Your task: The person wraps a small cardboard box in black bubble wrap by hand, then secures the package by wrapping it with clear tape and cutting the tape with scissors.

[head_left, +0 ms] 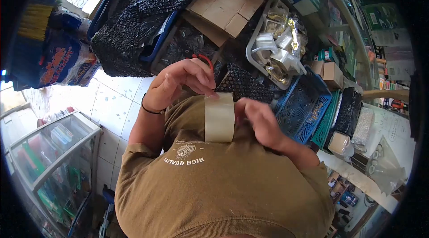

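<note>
A wide roll of clear tape [219,119] stands in front of the belly of the brown shirt [223,184]. My left hand [178,81], with a dark band at the wrist, is above and left of it. Its fingers are curled, and one fingertip touches the roll's upper edge. A red curved loop [206,60] shows behind these fingers; whether they hold it is unclear. On the roll's other side is my right hand [263,124], smeared by motion, its fingertips close to the roll's right edge and partly hidden.
Ahead are a cardboard box [223,5], black bubble wrap [134,19] and a white basket [250,54] of bagged metal fittings. A blue basket [297,117] lies to the right. At the left stand a glass case [58,148] and a blue sack [62,66] on the tiled floor.
</note>
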{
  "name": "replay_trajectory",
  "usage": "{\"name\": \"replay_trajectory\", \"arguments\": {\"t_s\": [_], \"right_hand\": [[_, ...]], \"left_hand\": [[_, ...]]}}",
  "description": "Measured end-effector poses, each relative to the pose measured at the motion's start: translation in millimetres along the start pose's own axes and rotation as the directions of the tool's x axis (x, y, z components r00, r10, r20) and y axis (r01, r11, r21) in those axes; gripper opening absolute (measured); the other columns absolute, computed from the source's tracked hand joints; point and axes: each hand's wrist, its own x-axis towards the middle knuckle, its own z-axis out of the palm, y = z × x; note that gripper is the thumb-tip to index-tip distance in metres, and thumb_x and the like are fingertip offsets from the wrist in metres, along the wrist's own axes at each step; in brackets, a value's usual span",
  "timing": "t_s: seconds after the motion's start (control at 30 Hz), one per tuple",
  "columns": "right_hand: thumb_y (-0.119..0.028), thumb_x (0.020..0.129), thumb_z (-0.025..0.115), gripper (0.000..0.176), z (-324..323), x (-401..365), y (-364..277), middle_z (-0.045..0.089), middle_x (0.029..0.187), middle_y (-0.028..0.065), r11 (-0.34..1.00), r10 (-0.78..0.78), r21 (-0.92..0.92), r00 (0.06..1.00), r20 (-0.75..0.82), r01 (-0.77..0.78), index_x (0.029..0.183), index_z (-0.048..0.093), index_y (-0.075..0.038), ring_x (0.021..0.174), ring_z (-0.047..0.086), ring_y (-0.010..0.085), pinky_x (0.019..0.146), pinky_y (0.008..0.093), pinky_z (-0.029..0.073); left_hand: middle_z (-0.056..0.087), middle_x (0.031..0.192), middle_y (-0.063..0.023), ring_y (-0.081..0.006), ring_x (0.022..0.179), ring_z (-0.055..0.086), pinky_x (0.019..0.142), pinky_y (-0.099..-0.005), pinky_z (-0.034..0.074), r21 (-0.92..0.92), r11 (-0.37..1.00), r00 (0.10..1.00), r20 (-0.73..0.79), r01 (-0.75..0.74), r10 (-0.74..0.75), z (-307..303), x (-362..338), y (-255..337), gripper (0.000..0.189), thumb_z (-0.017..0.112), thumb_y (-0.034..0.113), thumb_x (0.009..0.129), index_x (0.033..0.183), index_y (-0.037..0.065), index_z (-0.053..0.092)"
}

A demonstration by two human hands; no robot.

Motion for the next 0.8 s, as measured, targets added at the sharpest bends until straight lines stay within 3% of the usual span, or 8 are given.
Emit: {"name": "replay_trajectory", "arguments": {"t_s": [0.07,0.1,0.17,0.23,0.37,0.43,0.63,0.8], "right_hand": [[-0.033,0.089,0.059,0.035,7,-12,-1,0.064,0.082,0.0075,0.963,-0.151,-0.190,0.969,0.198,0.189,0.096,0.061,0.001,0.073,0.059,0.0103,0.069,0.0267,0.047],[-0.030,0.083,0.067,0.036,8,-13,-19,0.065,0.082,0.0090,0.892,-0.129,-0.393,0.959,0.253,0.224,0.100,0.063,0.002,0.075,0.061,0.0108,0.069,0.0274,0.049],[-0.028,0.083,0.068,0.033,9,-14,-18,0.065,0.079,0.0084,0.904,-0.104,-0.383,0.966,0.237,0.191,0.098,0.064,0.001,0.071,0.060,0.0107,0.066,0.0270,0.049],[-0.026,0.082,0.068,0.031,13,-13,-18,0.065,0.076,0.0078,0.913,-0.081,-0.372,0.968,0.236,0.167,0.096,0.065,0.001,0.068,0.060,0.0106,0.063,0.0267,0.049],[-0.026,0.082,0.068,0.029,16,-11,-16,0.065,0.073,0.0068,0.926,-0.111,-0.330,0.967,0.231,0.185,0.093,0.066,0.001,0.064,0.059,0.0096,0.060,0.0254,0.048],[-0.025,0.082,0.068,0.028,17,-12,-15,0.065,0.074,0.0071,0.930,-0.105,-0.323,0.968,0.226,0.177,0.093,0.066,0.001,0.064,0.058,0.0091,0.060,0.0253,0.048],[-0.023,0.081,0.068,0.027,22,-18,-19,0.064,0.072,0.0061,0.907,-0.127,-0.372,0.972,0.200,0.195,0.093,0.066,0.001,0.063,0.056,0.0078,0.057,0.0242,0.045],[-0.020,0.080,0.068,0.022,25,-19,-16,0.059,0.070,0.0056,0.900,-0.166,-0.387,0.978,0.123,0.201,0.086,0.064,0.001,0.058,0.052,0.0093,0.053,0.0256,0.042]], "left_hand": [[0.052,0.105,-0.0223,-0.0345,0.093,0.064,0.083,-0.0389,0.053,-0.005,1.000,0.999,0.047,-0.011,0.011,0,2,-2,0.070,0.034,0.058,0.093,0.106,-0.009,0.049],[0.051,0.105,-0.0222,-0.0342,0.095,0.063,0.084,-0.0398,0.052,-0.012,1.000,0.998,0.067,-0.006,0.006,1,4,-2,0.070,0.034,0.058,0.093,0.106,-0.008,0.050],[0.051,0.106,-0.0222,-0.0339,0.097,0.062,0.085,-0.0406,0.052,-0.017,1.000,0.996,0.091,0.003,-0.002,5,8,-1,0.070,0.033,0.059,0.093,0.106,-0.008,0.050],[0.054,0.095,-0.0193,-0.0299,0.086,0.063,0.070,-0.0452,0.057,0.130,0.991,0.999,0.017,-0.040,0.038,12,11,1,0.070,0.028,0.062,0.092,0.098,-0.002,0.056],[0.053,0.094,-0.0196,-0.0304,0.085,0.063,0.071,-0.0453,0.057,0.141,0.987,0.997,0.037,-0.072,0.068,8,13,6,0.071,0.028,0.063,0.092,0.097,-0.001,0.056],[0.052,0.103,-0.0198,-0.0310,0.098,0.060,0.083,-0.0391,0.052,0.083,0.990,0.981,0.169,-0.111,0.096,1,12,7,0.070,0.028,0.059,0.094,0.103,-0.006,0.054],[0.053,0.095,-0.0189,-0.0359,0.088,0.064,0.074,-0.0461,0.056,0.181,0.974,0.986,0.114,-0.138,0.118,6,10,14,0.076,0.026,0.066,0.091,0.094,-0.003,0.059],[0.053,0.095,-0.0177,-0.0358,0.088,0.064,0.075,-0.0459,0.055,0.293,0.949,0.987,0.145,-0.115,0.075,12,9,23,0.078,0.024,0.067,0.090,0.093,-0.002,0.060]]}}
